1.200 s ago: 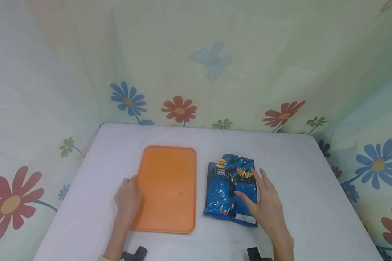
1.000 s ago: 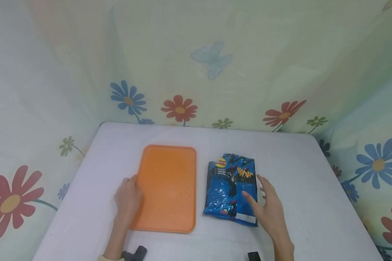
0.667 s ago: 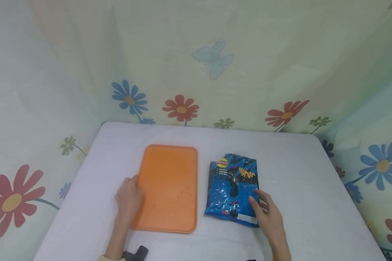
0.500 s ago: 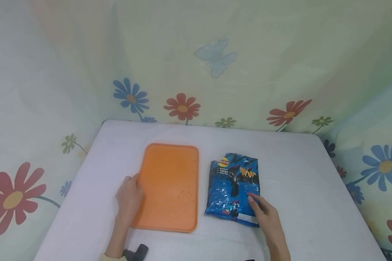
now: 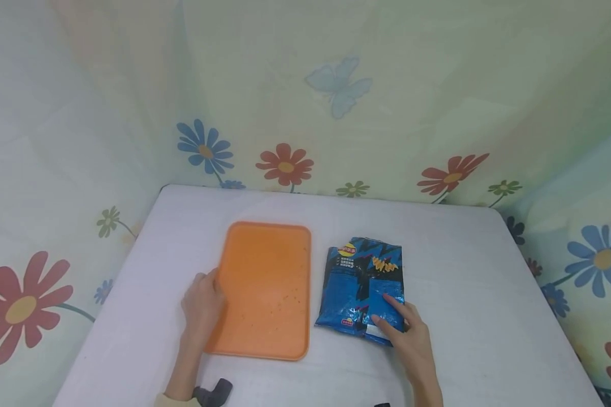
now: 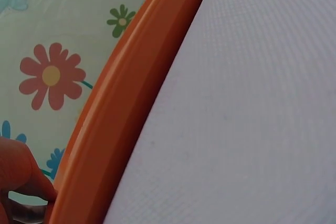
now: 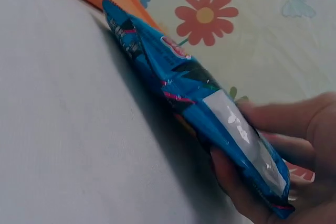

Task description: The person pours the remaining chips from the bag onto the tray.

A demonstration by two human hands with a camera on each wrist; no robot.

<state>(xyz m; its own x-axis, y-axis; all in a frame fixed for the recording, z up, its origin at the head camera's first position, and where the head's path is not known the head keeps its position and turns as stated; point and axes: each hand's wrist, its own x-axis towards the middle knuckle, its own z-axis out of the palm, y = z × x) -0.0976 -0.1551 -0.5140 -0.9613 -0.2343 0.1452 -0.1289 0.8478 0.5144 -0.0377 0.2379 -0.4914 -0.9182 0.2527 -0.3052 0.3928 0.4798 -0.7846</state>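
Observation:
An orange rectangular tray [image 5: 265,282] with a raised rim and a few small dark crumbs lies on the left half of the table. At its left edge, my left hand [image 5: 201,302] pinches the rim, as the left wrist view also shows fingers [image 6: 26,174] at the rim. To the right of the tray is a blue-and-black chip bag [image 5: 343,294]. My right hand [image 5: 412,336] grips its lower right corner. In the right wrist view, fingers [image 7: 231,184] wrap the bag from both faces, and a shadow lies under its near edge.
A white cloth covers the table [image 5: 468,282]. Behind and beside it hangs a flower-printed curtain [image 5: 387,113]. A black strap piece [image 5: 215,393] shows by the left wrist.
My right hand has come down the bag's right side, taken hold of its lower corner and shifted the bag's near end slightly. The left hand stays on the tray's edge.

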